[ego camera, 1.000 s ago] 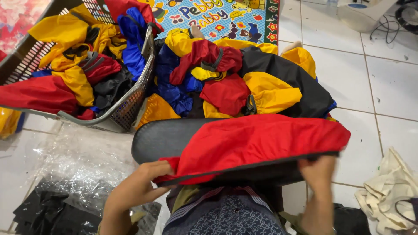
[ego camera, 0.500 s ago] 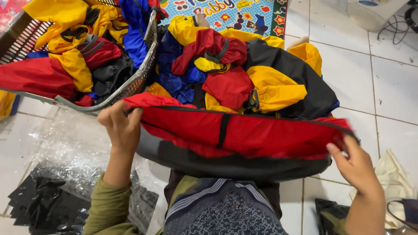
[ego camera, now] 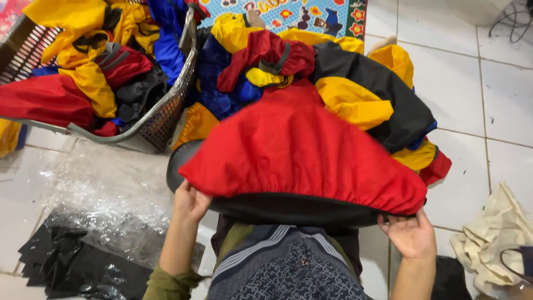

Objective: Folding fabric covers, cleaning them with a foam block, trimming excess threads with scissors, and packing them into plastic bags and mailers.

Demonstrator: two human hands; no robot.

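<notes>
On a white tiled floor (ego camera: pixel 494 100), seen from above, a person sits with a black oval pad (ego camera: pixel 288 208) across the lap. A red cover (ego camera: pixel 300 150) with a gathered elastic hem is stretched over most of the pad, leaving a dark strip of pad showing along the near edge.

The left hand (ego camera: pixel 190 201) grips the pad's left end, fingers (ego camera: pixel 183 191) curled under the red hem where it meets the black edge. The right hand (ego camera: pixel 412 236) holds the right end from below, palm up, fingers (ego camera: pixel 388 221) closed on the rim just under the cover's corner. Both hands are clamped on the covered pad, well apart from each other.

Just beyond the fingers, touching the cover's far edge, lies a loose pile (ego camera: pixel 344 72) of more covers in red, yellow, blue and black, heaped on the floor.

Up and to the left of the left hand stands a grey mesh basket (ego camera: pixel 166 111), tilted with its rim towards the pile. It is filled with the same kind of covers: yellow on top, red along the bottom, some black and blue between.

Below the basket, left of the left hand, a sheet of clear crinkled plastic (ego camera: pixel 100 200) lies on the floor, with black plastic bags (ego camera: pixel 66 261) near the person's left elbow.

Right of the right hand, a cream cloth bag (ego camera: pixel 494 244) lies crumpled on the tiles. Beyond the pile, a bright patterned mat (ego camera: pixel 300 14) runs along the top.
</notes>
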